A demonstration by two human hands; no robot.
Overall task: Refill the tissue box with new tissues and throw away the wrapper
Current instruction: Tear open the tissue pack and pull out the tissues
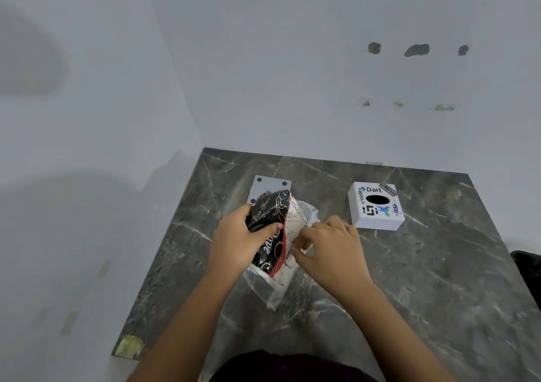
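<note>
One tissue pack point(272, 232), in a black, red and cream printed wrapper, sits near the middle of the dark marbled counter point(424, 279), held between two bare hands. The left hand point(237, 241) wraps around the pack's black side from nine o'clock, thumb pressed across the print. The right hand point(330, 247) comes in from three o'clock, its fingertips pinching the clear plastic at the pack's cream side. Loose clear wrapper film point(275, 295) trails off the pack toward six o'clock and lies on the counter.

One flat grey plate point(270, 183) with two dark dots lies under the pack's far end, at twelve o'clock from the hands. One white tissue box point(376, 206) stands apart from the pack at about two o'clock, its top bearing several stickers and one dark oval opening; no tissue shows in the hole. One dark object point(528, 270) is cut off by the frame at three o'clock; what it is I cannot tell.
</note>
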